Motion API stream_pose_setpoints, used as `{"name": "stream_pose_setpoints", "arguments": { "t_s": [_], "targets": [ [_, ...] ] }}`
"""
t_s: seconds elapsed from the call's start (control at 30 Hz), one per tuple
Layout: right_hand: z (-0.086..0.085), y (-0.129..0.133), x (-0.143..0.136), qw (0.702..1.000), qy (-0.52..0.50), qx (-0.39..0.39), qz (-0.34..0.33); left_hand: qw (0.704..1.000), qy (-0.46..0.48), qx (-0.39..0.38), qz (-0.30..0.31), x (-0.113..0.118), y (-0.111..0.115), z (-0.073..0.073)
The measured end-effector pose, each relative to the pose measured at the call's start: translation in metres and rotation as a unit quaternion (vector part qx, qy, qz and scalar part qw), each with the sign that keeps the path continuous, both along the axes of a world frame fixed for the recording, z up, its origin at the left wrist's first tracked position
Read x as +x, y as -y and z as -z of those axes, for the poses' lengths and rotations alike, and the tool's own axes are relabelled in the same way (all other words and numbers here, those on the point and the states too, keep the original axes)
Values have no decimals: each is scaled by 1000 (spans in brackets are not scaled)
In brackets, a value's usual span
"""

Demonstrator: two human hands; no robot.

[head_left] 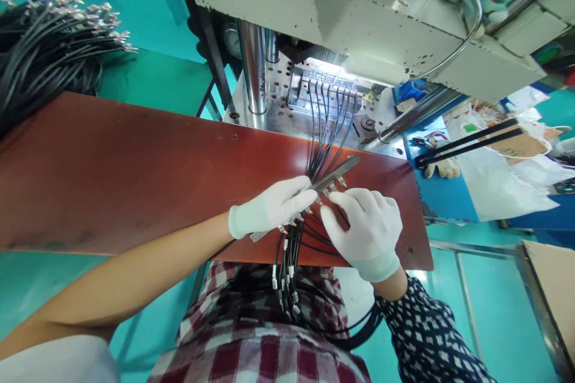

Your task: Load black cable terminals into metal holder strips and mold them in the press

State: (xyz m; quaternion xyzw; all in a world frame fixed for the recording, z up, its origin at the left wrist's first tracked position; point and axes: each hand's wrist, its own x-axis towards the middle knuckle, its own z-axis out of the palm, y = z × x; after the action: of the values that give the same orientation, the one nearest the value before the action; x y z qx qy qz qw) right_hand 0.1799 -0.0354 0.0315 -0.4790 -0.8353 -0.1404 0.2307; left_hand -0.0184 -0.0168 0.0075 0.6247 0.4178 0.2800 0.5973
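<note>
My white-gloved left hand (287, 200) is closed around a long grey metal bar (339, 172), which lies at a slant over the brown board. Small silver connectors (330, 187) stick out in a row along the bar's near side. My right hand (366, 224), gloved too, has its fingers curled in at the connectors near the bar's right part; what its fingertips hold is hidden. Black cables (291, 251) with silver ends hang from below the bar over the board's front edge onto my lap. More black cables (320, 143) run from beyond the bar into a metal mould (300, 96).
The press (287, 6) overhangs the mould, with steel columns (254, 66) at its sides. A large bundle of black cables (49, 48) lies at the far left. The brown board (135, 173) spans the front. Right are a blue surface (449, 191), black bars and white bags (503, 185).
</note>
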Motion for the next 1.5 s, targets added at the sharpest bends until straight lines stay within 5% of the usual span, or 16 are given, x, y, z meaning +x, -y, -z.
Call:
{"name": "stream_pose_setpoints", "arguments": {
  "t_s": [0.33, 0.53, 0.77, 0.97, 1.3, 1.5],
  "targets": [
    [2, 1, -10, 1000, 9, 1, -10, 999, -13, 43, -3, 0, 0, 2],
    [-4, 9, -16, 996, 47, -57, -42, 999, 1, 40, -3, 0, 0, 0],
    [8, 3, -24, 998, 34, -12, -45, 999, 17, 26, -13, 0, 0, 2],
    [-4, 11, -19, 998, 27, -38, -50, 999, 33, -37, -23, 2, 1, -3],
    [6, 13, -31, 997, 28, -41, -63, 999, 15, 0, -34, 2, 0, -2],
    [-3, 19, -27, 994, 37, -68, -79, 999, 19, -13, -36, 2, 1, -3]
  ]
}}
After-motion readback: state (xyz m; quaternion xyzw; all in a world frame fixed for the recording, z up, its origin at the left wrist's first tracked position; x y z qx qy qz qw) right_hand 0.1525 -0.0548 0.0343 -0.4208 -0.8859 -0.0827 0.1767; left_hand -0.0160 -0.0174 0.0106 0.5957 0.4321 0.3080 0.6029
